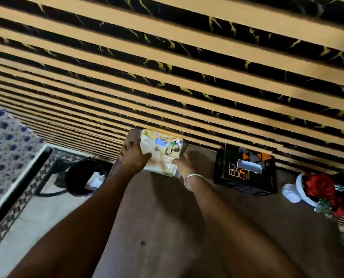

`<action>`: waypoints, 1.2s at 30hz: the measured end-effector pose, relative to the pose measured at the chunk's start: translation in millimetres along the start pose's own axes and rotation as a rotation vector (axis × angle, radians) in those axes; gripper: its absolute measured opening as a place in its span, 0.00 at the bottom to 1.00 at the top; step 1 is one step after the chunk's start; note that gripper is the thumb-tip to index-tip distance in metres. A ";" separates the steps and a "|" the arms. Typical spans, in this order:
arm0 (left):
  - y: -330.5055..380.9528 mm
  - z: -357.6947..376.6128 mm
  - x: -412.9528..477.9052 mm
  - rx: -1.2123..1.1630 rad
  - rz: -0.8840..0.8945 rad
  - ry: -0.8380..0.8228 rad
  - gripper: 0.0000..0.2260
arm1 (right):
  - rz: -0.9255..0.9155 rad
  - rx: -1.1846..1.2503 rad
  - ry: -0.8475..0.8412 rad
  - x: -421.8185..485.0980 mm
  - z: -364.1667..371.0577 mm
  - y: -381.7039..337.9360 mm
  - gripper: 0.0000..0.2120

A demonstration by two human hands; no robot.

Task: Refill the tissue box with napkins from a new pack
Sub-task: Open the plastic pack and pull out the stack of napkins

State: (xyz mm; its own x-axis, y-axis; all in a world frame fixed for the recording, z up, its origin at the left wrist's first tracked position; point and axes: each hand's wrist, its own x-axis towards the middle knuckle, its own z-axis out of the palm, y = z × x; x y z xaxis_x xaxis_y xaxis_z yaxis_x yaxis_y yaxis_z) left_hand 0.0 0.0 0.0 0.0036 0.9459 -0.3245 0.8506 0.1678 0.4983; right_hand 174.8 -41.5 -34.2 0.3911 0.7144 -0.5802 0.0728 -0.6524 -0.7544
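A new napkin pack [163, 152] in clear plastic with a colourful printed picture lies at the back of the brown table [167, 227], against the striped wall. My left hand [134, 155] grips its left end. My right hand [184, 164], with a silver bangle on the wrist, holds its right end. To the right stands the black tissue box [245, 171] with orange triangles, its slot on top showing a pale opening. The box is apart from both hands.
A white vase with red flowers [327, 191] stands at the table's right end. A black waste bin [84, 177] with white paper inside sits on the floor left of the table. A blue-patterned bed cover [4, 149] is at far left.
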 end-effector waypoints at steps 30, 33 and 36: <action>-111.4 29.4 -206.9 -0.134 0.160 -0.042 0.19 | 0.057 0.090 -0.091 -208.5 -22.1 149.6 0.26; -114.0 33.1 -214.3 0.088 0.234 -0.019 0.19 | -0.211 -0.204 0.086 -207.5 -28.5 144.3 0.23; -103.5 36.4 -220.8 0.367 0.275 -0.004 0.18 | -0.587 -0.578 0.052 -204.2 -29.8 122.1 0.20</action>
State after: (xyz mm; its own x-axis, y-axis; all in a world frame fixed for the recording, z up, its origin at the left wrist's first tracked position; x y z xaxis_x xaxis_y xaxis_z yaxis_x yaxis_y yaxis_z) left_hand -69.7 -236.3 -9.2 0.2567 0.9402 -0.2240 0.9478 -0.1996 0.2486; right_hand 131.2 -274.6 1.3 0.1838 0.9762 -0.1151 0.7337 -0.2141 -0.6448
